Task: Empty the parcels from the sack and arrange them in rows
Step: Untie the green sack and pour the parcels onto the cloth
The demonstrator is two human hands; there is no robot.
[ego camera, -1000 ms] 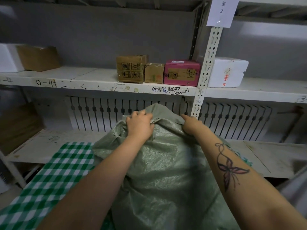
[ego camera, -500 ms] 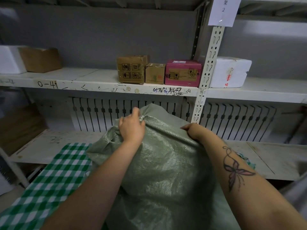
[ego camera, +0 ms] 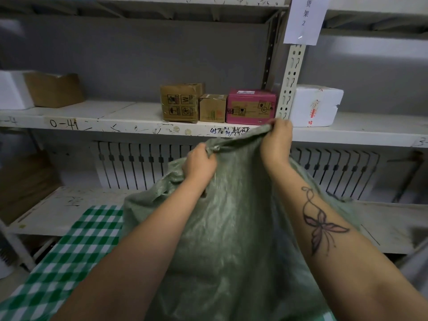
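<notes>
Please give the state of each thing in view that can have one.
green sack: held up by its upper edge, contents hidden.
left hand: grips the sack's edge.
right hand: grips the sack's edge, higher up.
large brown box: closed, upright.
small brown box: closed.
pink box: closed.
white foam box: closed.
far-left carton: flaps unclear.

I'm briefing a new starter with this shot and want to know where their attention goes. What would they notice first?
A big green woven sack fills the middle foreground, its bunched top edge gripped by the left hand and, higher up, the right hand. Behind it, on the middle shelf, a pink box stands out beside a small brown carton. A green-and-white checked cloth lies at lower left.
</notes>
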